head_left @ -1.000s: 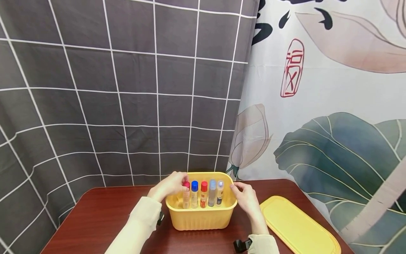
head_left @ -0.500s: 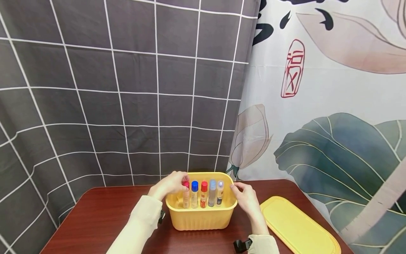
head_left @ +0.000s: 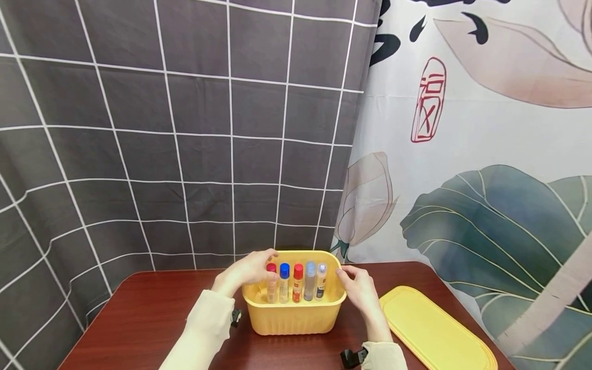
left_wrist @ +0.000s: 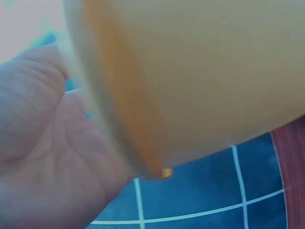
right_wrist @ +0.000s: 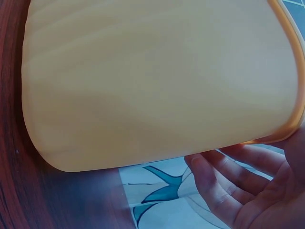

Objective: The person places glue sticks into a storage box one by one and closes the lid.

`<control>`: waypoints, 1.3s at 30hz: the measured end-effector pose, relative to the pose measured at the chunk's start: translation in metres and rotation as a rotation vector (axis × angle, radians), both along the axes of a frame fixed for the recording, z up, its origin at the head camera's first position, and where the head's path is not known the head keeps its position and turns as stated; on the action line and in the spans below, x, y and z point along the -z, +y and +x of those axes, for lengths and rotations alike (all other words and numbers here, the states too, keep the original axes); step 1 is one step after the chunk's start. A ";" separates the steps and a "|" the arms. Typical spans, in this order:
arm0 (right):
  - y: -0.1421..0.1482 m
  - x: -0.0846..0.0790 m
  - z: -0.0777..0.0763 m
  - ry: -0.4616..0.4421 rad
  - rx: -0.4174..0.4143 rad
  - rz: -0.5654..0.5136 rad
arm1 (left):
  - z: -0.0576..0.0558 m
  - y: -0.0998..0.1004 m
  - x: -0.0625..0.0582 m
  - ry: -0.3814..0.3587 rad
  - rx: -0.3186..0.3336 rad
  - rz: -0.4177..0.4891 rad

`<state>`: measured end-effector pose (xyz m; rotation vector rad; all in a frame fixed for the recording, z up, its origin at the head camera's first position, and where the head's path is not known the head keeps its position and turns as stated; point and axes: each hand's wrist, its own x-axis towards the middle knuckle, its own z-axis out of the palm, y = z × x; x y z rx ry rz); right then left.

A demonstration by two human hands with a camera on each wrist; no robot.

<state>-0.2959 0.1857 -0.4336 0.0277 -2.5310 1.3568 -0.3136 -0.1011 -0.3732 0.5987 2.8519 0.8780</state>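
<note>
Inside a yellow basket, several glue sticks stand upright in a row. From the left come a glue stick with a crimson cap, a blue-capped one and a red-capped one. Two with pale caps follow, a greyish glue stick and a clear-capped glue stick. My left hand reaches over the left rim, its fingers spread apart around the crimson cap. With my right hand I pinch the basket's right rim. The left wrist view hides my left fingertips behind the basket wall.
A yellow lid lies flat on the dark red-brown table, right of the basket. Behind the table hang a grey grid-patterned cloth and a white cloth printed with lotus leaves.
My left fingers have let go of the crimson-capped glue stick and lifted slightly off its cap. The glue stick stays upright in the basket. My right hand keeps its place on the rim.
</note>
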 end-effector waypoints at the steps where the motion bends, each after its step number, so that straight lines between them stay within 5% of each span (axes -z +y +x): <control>1: 0.000 0.000 0.000 -0.001 0.001 0.000 | 0.002 0.000 -0.001 0.004 -0.001 0.010; 12: 0.001 0.000 0.001 -0.011 0.003 -0.004 | 0.026 -0.010 -0.002 0.172 -0.030 0.135; 24: 0.000 0.001 0.000 0.002 0.009 0.011 | 0.047 -0.018 0.020 0.242 -0.214 0.383; 39: 0.000 0.001 0.000 -0.008 0.004 0.004 | 0.049 -0.026 0.050 0.177 -0.345 0.597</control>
